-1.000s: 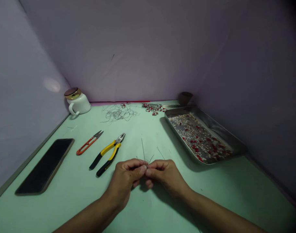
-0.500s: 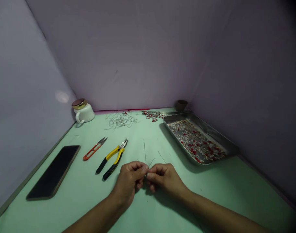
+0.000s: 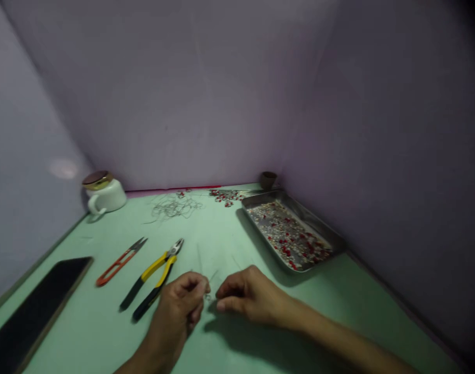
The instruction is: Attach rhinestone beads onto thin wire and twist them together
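Note:
My left hand (image 3: pixel 185 301) is closed in a pinch on a thin wire (image 3: pixel 208 297), whose small bent part shows just past the fingertips. Fine straight ends seem to stick up from it, blurred by motion. To its right, a short gap away, hovers my right hand (image 3: pixel 248 296), thumb and forefinger slightly parted, with nothing visible between them. Left of my left hand lie pliers (image 3: pixel 153 278) with yellow and black handles. Orange thread snips (image 3: pixel 120 262) rest farther left.
A metal tray (image 3: pixel 266 239) of red and pale beads stands at right. Tangled wire (image 3: pixel 175 206), beaded wire pieces (image 3: pixel 225 197) and a small brown cup (image 3: pixel 268 179) are at the back. A lidded white mug (image 3: pixel 108 196) and a phone (image 3: pixel 38 311) are at left.
My right hand has drawn apart from my left, which still pinches the wire. The whole view has turned right, so the things on the table appear shifted left and lower.

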